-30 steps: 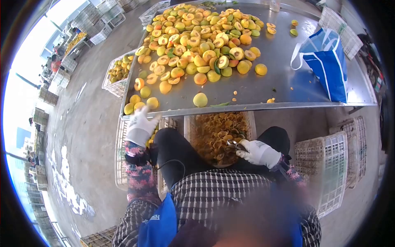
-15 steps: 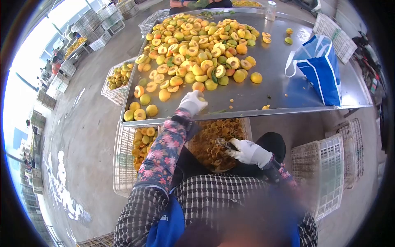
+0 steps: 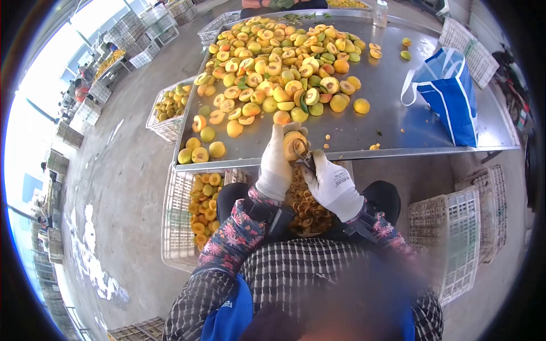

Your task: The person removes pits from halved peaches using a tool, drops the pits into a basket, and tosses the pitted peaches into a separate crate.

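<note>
As left hand (image 3: 276, 165), now drawn in, grips fruit (image 3: 293, 145), right hand (image 3: 334, 186) clasps tool (image 3: 307, 161) at fruit's five-o'clock edge; coring seems begun.

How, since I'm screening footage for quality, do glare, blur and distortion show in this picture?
Head view: wide-angle distortion, black corners; head view: left edge overexposed, shiny grey metal table gleaming at right; head view: bottom middle heavily blurred, white-gloved left hand and white-gloved right hand fairly clear.
</note>
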Demonstrator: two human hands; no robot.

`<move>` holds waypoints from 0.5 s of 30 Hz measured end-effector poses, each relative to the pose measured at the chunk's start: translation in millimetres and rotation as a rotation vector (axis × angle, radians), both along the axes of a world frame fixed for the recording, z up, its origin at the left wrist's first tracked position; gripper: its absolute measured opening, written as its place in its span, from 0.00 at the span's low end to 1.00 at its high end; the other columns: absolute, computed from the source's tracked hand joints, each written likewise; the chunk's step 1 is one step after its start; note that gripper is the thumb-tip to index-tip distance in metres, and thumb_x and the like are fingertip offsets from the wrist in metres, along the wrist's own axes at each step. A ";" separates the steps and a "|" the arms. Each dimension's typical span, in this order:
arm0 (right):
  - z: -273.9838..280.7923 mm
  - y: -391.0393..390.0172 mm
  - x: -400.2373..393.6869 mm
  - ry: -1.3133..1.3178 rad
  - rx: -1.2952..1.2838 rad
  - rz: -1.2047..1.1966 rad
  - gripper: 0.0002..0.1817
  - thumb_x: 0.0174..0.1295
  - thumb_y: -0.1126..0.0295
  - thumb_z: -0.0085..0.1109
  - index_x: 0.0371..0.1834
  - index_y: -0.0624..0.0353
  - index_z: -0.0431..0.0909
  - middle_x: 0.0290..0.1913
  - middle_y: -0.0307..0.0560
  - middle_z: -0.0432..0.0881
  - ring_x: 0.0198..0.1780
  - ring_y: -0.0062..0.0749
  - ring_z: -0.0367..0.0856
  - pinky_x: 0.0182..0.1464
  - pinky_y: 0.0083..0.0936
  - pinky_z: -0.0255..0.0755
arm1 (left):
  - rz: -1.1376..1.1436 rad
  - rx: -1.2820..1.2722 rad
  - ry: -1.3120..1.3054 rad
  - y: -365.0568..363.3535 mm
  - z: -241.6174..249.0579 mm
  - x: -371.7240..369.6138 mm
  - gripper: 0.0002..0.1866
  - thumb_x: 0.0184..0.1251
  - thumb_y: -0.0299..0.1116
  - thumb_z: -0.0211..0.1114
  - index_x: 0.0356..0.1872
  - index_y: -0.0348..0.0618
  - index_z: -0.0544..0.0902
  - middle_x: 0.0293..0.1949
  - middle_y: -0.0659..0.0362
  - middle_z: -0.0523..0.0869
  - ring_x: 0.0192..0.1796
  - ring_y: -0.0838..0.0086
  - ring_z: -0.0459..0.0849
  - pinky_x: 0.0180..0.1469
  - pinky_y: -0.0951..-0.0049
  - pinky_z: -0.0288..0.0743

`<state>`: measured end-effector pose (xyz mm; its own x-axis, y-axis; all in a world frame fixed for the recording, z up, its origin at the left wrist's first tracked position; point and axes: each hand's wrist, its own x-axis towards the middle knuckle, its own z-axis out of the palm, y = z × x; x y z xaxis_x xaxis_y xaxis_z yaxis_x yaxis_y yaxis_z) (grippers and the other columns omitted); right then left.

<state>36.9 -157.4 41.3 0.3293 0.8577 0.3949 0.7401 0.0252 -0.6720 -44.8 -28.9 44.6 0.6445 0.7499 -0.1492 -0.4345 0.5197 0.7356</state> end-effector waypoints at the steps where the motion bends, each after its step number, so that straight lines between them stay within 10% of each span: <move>1: -1.6 0.0 -2.5 -0.005 -0.018 -0.012 0.17 0.65 0.72 0.57 0.54 0.64 0.67 0.31 0.63 0.81 0.35 0.61 0.81 0.34 0.47 0.72 | 0.023 0.028 -0.002 -5.5 0.2 1.7 0.28 0.79 0.55 0.47 0.54 0.37 0.76 0.44 0.52 0.83 0.39 0.67 0.82 0.45 0.68 0.79; 9: -9.4 -9.2 8.4 -0.114 -0.226 0.081 0.35 0.67 0.65 0.54 0.73 0.70 0.52 0.37 0.67 0.82 0.36 0.61 0.82 0.38 0.48 0.75 | -0.074 0.039 0.035 -13.1 1.8 -2.6 0.23 0.79 0.49 0.49 0.48 0.37 0.78 0.41 0.53 0.83 0.40 0.66 0.84 0.45 0.68 0.79; 15: -10.9 -11.7 15.6 0.322 -0.121 0.348 0.31 0.71 0.62 0.52 0.70 0.69 0.57 0.42 0.66 0.83 0.41 0.64 0.82 0.43 0.48 0.75 | -0.213 0.014 0.131 -2.7 7.3 -8.3 0.25 0.79 0.50 0.49 0.45 0.33 0.79 0.42 0.50 0.85 0.41 0.64 0.85 0.46 0.67 0.79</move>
